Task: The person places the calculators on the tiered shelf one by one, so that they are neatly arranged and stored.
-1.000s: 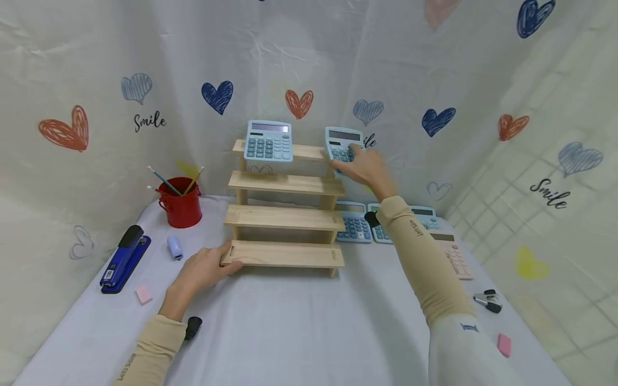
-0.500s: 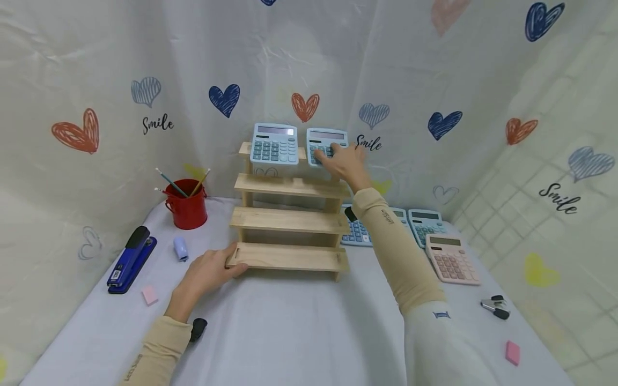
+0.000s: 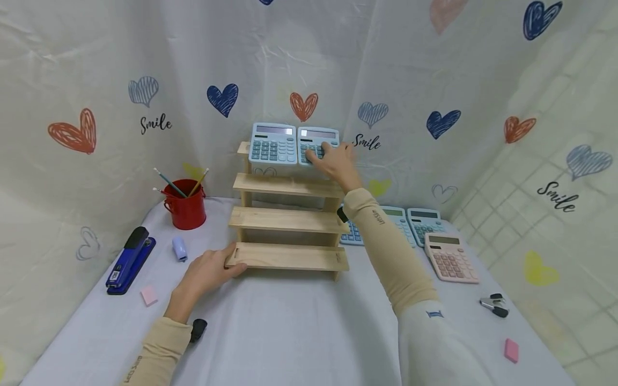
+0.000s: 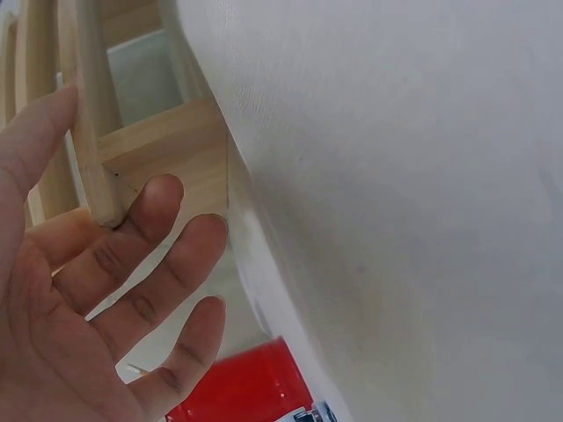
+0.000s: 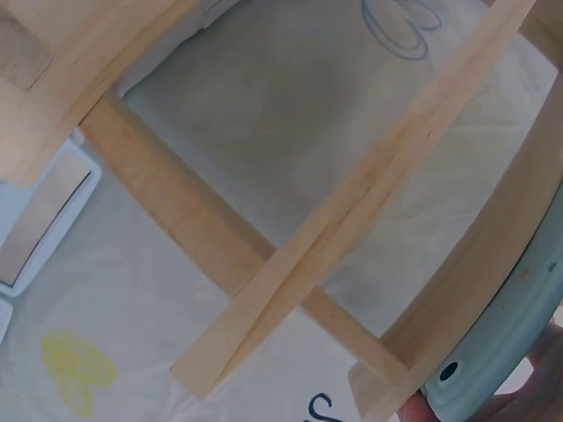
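Note:
A four-tier wooden display stand [image 3: 289,256] stands on the cloth-covered table. My left hand [image 3: 205,272] grips the left end of its lowest tier, thumb in front; in the left wrist view the other fingers [image 4: 171,272] are spread beside the wood. On the top tier a light blue calculator [image 3: 272,143] leans back at the left. Right beside it is a second light blue calculator [image 3: 317,136], held at its right part by my right hand [image 3: 341,165]. In the right wrist view, that calculator's edge [image 5: 506,330] lies along the top board, fingertips below it.
Right of the stand lie several light blue calculators [image 3: 425,221], partly behind my sleeve, and a pink calculator [image 3: 451,258]. A staple remover [image 3: 494,305] and a pink eraser [image 3: 511,350] lie nearer. At left are a red pencil bucket [image 3: 188,210] and a blue stapler [image 3: 130,261].
My right hand has moved the second calculator leftward along the top tier, closing the gap to the first one. The left hand keeps its grip on the stand's lowest tier.

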